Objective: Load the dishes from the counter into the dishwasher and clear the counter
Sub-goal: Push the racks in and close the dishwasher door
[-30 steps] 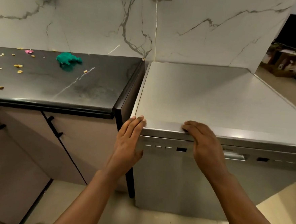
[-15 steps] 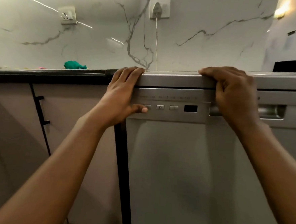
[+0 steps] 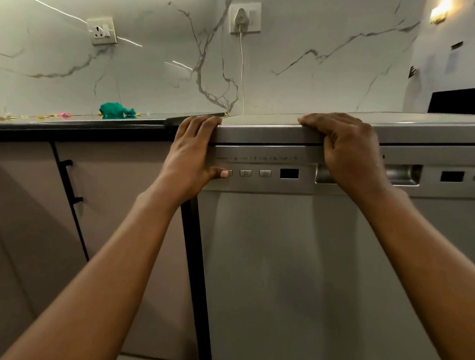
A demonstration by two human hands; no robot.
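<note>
Both hands rest on the dishwasher (image 3: 322, 270): the left hand (image 3: 193, 154) lies flat-fingered at its top left corner, thumb on a button (image 3: 229, 172); the right hand (image 3: 342, 150) grips the top edge above the door handle (image 3: 402, 174). Likely the starting step; next, press firmly. No dishes show on the tabletop (image 3: 66, 124) left of it.

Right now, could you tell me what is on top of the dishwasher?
Both hands' fingers rest on the dishwasher top's front edge: left hand, right hand. The top surface behind is hidden at this low angle.
</note>
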